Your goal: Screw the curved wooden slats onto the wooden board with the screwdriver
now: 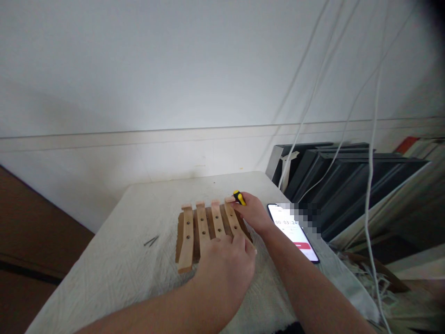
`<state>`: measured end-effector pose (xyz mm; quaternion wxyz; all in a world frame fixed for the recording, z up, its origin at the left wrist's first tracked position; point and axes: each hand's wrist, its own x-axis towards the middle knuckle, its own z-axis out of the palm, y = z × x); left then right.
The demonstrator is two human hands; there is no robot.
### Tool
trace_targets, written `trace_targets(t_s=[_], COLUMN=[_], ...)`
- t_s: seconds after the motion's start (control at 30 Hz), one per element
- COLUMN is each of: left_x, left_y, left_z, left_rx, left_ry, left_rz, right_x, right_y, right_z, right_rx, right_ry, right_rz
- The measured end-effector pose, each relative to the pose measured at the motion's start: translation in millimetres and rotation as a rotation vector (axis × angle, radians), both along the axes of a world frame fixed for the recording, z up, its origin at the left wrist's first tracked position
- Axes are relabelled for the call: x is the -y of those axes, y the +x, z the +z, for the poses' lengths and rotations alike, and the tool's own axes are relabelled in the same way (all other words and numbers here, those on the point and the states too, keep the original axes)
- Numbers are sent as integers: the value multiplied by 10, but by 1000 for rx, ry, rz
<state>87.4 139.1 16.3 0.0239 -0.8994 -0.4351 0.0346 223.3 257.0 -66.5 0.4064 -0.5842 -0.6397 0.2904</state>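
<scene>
A wooden piece of several pale slats (187,232) on a brown base lies on the table, with dark screws set in the slats. My left hand (225,264) bears down on the near ends of the right-hand slats, fingers bent around them. At the far right corner, my right hand (252,211) is closed on a stubby screwdriver (239,197) with a yellow and black handle. Its shaft is hidden, so I cannot tell what its tip touches. A few thin dark screws or nails (151,240) lie left of the slats.
The table (114,241) has a whitish cloth cover and meets a white wall (174,157). A phone (292,232) showing a timer lies right of my right arm. Dark flat panels (333,185) lean beyond the right edge, with white cables (371,167) hanging in front.
</scene>
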Motion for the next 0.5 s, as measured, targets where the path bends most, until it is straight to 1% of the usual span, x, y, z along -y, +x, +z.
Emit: trace_targets(t_s=[0.17, 0.3, 0.43, 0.5], left_x=[5, 2, 63, 118], left_y=[3, 0, -7, -19], left_z=[18, 18, 16, 47], left_rx=[-6, 18, 36, 56], left_ry=[-41, -30, -18, -6], left_rz=[23, 35, 35, 26], right_x=[-7, -4, 16, 20], right_y=[7, 7, -4, -2], right_z=[-6, -2, 25, 26], right_rx=[16, -25, -60, -64], right_ry=[-5, -26, -11, 9], right_rz=[-4, -16, -64, -92])
